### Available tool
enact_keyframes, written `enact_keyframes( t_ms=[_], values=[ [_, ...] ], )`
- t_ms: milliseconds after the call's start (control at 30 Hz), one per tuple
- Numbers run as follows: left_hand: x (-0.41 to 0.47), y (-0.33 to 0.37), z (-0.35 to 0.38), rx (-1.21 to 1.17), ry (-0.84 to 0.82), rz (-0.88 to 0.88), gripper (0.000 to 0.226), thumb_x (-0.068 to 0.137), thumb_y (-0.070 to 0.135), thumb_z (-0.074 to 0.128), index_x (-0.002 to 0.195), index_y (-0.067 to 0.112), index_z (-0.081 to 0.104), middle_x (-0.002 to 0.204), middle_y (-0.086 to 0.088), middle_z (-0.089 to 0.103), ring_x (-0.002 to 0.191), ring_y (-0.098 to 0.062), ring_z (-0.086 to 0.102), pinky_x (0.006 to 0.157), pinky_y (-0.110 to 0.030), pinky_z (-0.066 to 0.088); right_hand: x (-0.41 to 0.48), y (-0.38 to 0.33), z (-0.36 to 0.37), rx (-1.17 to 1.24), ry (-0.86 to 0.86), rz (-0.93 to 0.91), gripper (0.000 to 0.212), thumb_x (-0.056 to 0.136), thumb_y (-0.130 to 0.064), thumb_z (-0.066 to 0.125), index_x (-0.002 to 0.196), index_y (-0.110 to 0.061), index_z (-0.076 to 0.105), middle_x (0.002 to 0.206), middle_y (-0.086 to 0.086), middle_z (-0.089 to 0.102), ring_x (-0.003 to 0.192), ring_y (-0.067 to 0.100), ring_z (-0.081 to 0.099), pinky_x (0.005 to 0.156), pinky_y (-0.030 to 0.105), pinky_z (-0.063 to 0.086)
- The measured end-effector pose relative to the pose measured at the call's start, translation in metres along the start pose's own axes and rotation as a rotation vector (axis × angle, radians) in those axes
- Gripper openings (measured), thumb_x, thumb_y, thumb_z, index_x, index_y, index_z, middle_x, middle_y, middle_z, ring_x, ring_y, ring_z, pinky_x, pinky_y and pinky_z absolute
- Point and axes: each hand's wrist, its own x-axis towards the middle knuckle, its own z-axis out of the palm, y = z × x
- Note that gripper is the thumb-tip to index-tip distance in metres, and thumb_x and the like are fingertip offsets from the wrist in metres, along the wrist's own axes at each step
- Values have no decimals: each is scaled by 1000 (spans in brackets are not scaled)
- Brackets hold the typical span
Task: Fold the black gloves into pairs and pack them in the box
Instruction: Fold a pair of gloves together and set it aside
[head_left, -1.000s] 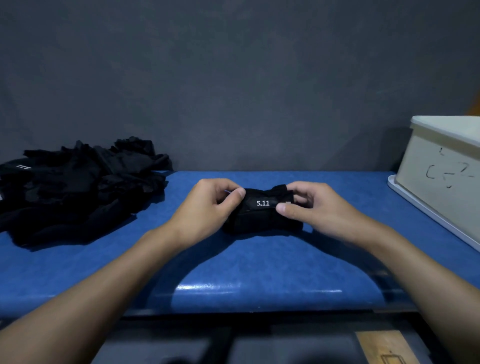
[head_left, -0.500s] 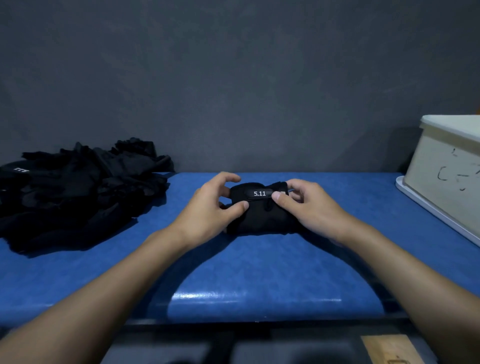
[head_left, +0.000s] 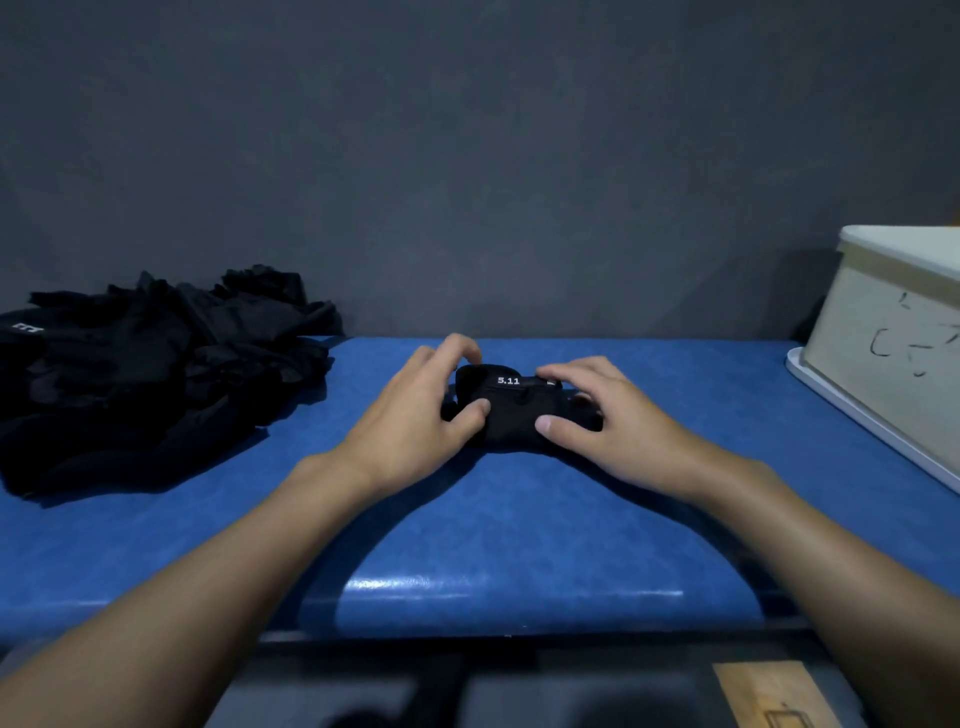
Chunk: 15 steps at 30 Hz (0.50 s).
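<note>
Grips the left end of the folded pair (head_left: 511, 413) with the left hand (head_left: 415, 421), fingers arched over the far edge and thumb tucked against the near side. Clamps the right end with the right hand (head_left: 602, 421) in the same way, fingers curved across the top and thumb pressed into the front. Holds nothing else in either hand.

Lies now flat on the blue table (head_left: 493, 545), about mid-table, with the white "5.11" label (head_left: 508, 381) turned up along the far edge. Was pinched a second ago at that label by fingertips and thumbs, and sat a little nearer. Has since been rolled away and pushed down, with both hands spread wider over it.

Reads as a finished fold being squashed tight, so probably the close of the folding step for this pair, with packing not yet begun.

Plenty left: a large heap of loose black gloves (head_left: 145, 374) well off to the left by the table's back edge. Well apart to the right, an off-white box (head_left: 893, 353) on a white tray (head_left: 831, 400). Cannot tell from here whether open, nor the contents.

Calls next, most likely, for keeping the bundle clamped in one hand against springing open, then carrying it rightward to the box.
</note>
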Motion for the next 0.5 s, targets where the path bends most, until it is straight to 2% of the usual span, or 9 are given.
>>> enact_keyframes(
  t_ms=[67, 100, 167, 267, 367, 433, 500],
  values=[
    [-1, 0, -2, 43, -36, 7, 26, 85, 47, 64, 106, 36, 51, 106, 5, 56, 96, -15, 57, 88, -38, 49, 1, 2, 0, -49, 15, 14, 52, 90, -40, 64, 138, -29, 49, 126, -12, 43, 117, 6, 49, 108, 28, 37],
    [-2, 0, -3, 56, -47, 5, 28, 82, 52, 62, 104, 37, 53, 103, 7, 58, 96, -15, 58, 89, -41, 49, 1, 2, 0, -56, 20, 18, 53, 90, -41, 64, 139, -31, 48, 126, -13, 42, 117, 7, 49, 108, 30, 37],
    [-3, -1, -4, 59, -54, -3, 34, 76, 58, 59, 104, 38, 55, 102, 11, 62, 96, -13, 59, 90, -42, 49, -1, 3, -2, -8, 11, -4, 57, 89, -37, 68, 141, -35, 46, 128, -13, 42, 118, 6, 49, 109, 29, 38],
    [-1, -2, -1, 86, -47, -5, 41, 73, 66, 54, 105, 40, 53, 103, 14, 62, 95, -10, 59, 92, -45, 48, -4, 7, -6, 81, -25, -72, 57, 84, -25, 76, 133, -41, 52, 129, -10, 45, 119, 4, 51, 106, 20, 39],
    [5, 1, 7, 83, -39, -4, 38, 77, 61, 58, 108, 39, 53, 104, 13, 62, 95, -11, 59, 93, -46, 47, -8, 13, -10, 66, -13, -55, 53, 83, -21, 77, 127, -40, 57, 123, -12, 53, 112, 1, 55, 99, 16, 41],
    [13, 5, 14, 70, -24, 6, 39, 78, 59, 60, 109, 36, 55, 104, 12, 62, 94, -11, 59, 91, -45, 48, -9, 20, -14, 27, 34, -30, 52, 83, -23, 76, 128, -40, 58, 121, -13, 58, 109, 1, 57, 100, 24, 44],
    [25, 10, 24, 54, -22, 16, 35, 82, 53, 66, 109, 34, 55, 107, 11, 62, 94, -12, 60, 91, -45, 49, -7, 32, -21, -20, 83, -6, 50, 83, -29, 75, 127, -43, 57, 121, -14, 61, 110, 4, 58, 104, 37, 44]
  ],
)
